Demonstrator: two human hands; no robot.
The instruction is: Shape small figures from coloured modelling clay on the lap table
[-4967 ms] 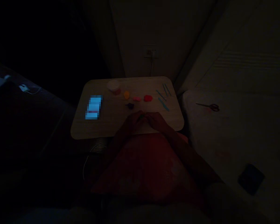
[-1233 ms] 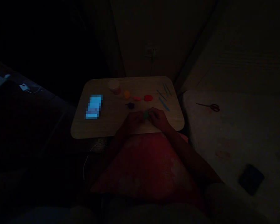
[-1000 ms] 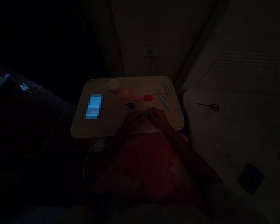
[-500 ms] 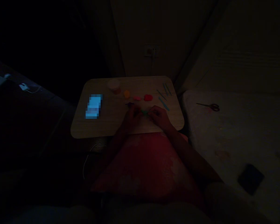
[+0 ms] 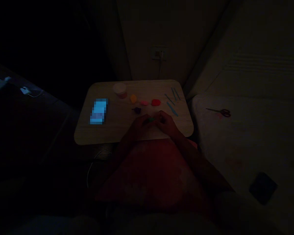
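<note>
The room is very dark. My left hand (image 5: 139, 125) and my right hand (image 5: 167, 124) meet over the near edge of a small wooden table (image 5: 112, 130), fingers pinched together on a small green lump (image 5: 151, 120) between them. Just beyond the hands lie a dark purple lump (image 5: 137, 110), a pink lump (image 5: 144, 103), a red lump (image 5: 156, 102) and an orange lump (image 5: 133, 98). Several thin blue tools (image 5: 171, 99) lie at the table's right.
A lit phone (image 5: 99, 111) lies on the table's left. A small white-lidded tub (image 5: 120, 89) stands at the back. Scissors (image 5: 220, 112) and a dark flat object (image 5: 263, 188) lie on the pale surface to the right. A wall socket (image 5: 158, 53) with a cord is behind.
My hands stay together over the table's near edge, working the green lump; the left hand drew back slightly from the purple lump. Nothing else has moved.
</note>
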